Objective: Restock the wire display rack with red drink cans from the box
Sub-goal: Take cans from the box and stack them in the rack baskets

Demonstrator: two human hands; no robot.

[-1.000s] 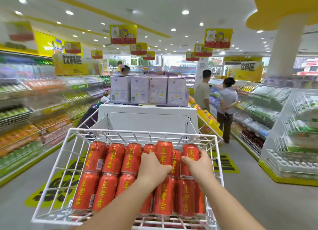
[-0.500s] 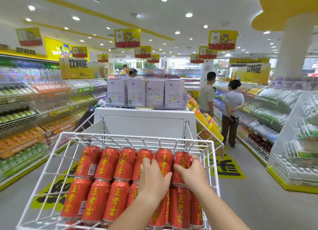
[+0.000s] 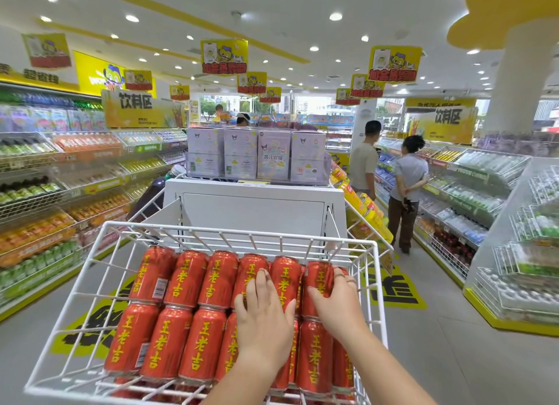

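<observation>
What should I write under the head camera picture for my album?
A left hand rests on red cans in a wire rack while the right hand holds one can.

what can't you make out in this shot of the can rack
Head view:
- Supply box: out of frame.
- Red cans under the left hand and right hand: covered by them.
- Wire rack near edge: cut off at the bottom.
- Left shelf labels: blurred.

cans point(image 3: 187, 283) lie in 2 rows in rack point(image 3: 242, 231) | my left hand point(image 3: 264, 320) on middle cans | my right hand point(image 3: 337, 304) round end can point(image 3: 317, 283) | boxes point(image 3: 257, 158) behind rack
</observation>
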